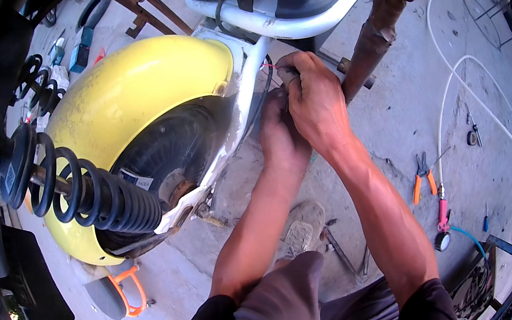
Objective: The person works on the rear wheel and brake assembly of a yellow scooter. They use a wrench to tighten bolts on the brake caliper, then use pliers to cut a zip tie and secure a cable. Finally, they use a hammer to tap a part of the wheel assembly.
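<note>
Both my hands meet beside the white frame (247,86) of a scooter with a yellow rear fender (145,71). A thin red wire (268,65) runs to the pinched fingertips of my right hand (318,102). My left hand (281,130) is closed just below and left of it, its fingers pressed together and partly covered by the right hand; what it holds is hidden. Close to the left hand, a black cable (260,108) follows the frame tube. The rear wheel (178,138) sits under the fender, with a black coil-spring shock (92,183) left of it.
A rusty metal post (366,53) stands right of my hands. Orange-handled pliers (423,179) and a pink-handled air gauge (442,219) on a white hose (441,101) lie on the concrete at right. An orange metal bracket (130,292) rests at lower left.
</note>
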Motion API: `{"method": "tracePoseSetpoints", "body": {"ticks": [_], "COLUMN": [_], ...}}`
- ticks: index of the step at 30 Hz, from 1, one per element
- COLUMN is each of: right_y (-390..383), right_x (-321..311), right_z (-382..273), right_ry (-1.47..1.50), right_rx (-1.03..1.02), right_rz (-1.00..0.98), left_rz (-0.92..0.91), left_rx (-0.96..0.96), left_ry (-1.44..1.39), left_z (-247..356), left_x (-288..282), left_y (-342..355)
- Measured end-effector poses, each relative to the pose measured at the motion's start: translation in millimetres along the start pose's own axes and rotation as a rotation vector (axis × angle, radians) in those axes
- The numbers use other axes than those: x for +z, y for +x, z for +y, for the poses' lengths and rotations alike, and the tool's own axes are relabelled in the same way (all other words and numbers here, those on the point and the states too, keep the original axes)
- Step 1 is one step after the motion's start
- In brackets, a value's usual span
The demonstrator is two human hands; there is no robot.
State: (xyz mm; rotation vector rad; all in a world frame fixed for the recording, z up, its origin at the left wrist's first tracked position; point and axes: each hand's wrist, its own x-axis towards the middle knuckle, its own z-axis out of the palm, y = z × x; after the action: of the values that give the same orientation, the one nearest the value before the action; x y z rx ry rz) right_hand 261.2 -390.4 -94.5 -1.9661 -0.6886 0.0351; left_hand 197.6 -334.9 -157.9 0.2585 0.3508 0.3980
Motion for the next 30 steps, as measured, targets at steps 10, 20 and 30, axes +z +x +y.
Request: {"method": "tracePoseSetpoints", "body": {"ticks": [10,20,30], "right_y": [3.6,-2.6,0.4], "right_x": [-2.4,-2.8,3.4], "right_z": [13.9,10.4,24.1], "right_ry": [0.081,0.189,0.074], "right_rx": [-0.033,-0.056,-0.018], "right_rz": [-0.055,-0.023,-0.168], "left_rz": [0.171,0.125,0.352], "left_rx": [0.430,0.168,0.019], "left_ry": [0.751,0.272,0.177], "left_z": [-7.3,7.5,27.6], "left_x": [11.7,31.8,45.1], "left_y": [-28.3,-42.5,-37.3]}}
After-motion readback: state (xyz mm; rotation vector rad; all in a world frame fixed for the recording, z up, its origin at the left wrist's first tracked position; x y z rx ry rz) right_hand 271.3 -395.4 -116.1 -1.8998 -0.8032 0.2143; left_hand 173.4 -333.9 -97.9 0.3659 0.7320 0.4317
